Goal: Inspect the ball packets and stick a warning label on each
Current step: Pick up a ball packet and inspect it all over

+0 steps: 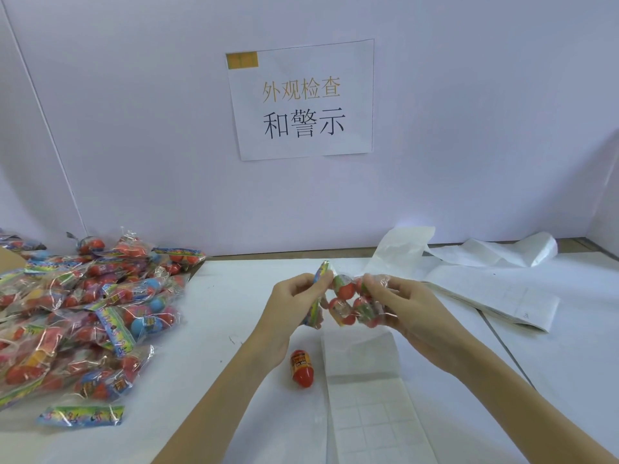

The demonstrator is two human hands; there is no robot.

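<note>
— Why is the ball packet point(348, 298) held up off the bench point(234, 329) instead of lying flat?

— I'd say for inspection. The left hand point(294, 296) pinches the printed header end, the right hand point(395, 303) curls round the clear end, so the balls hang between them in view.

— And the label sheet point(371, 403)?

— Flat on the bench just near of the hands, probably so a sticker can be peeled without reaching. No label shows on this packet yet, as far as I can tell.

— The pile of packets point(83, 316) on the left?

— Well apart from the hands; whether checked or waiting, I can't tell.

— That red capsule point(301, 368)?

— Loose beside the sheet, below the left wrist. Peeled backing paper point(485, 252) lies far right, out of the way.
</note>
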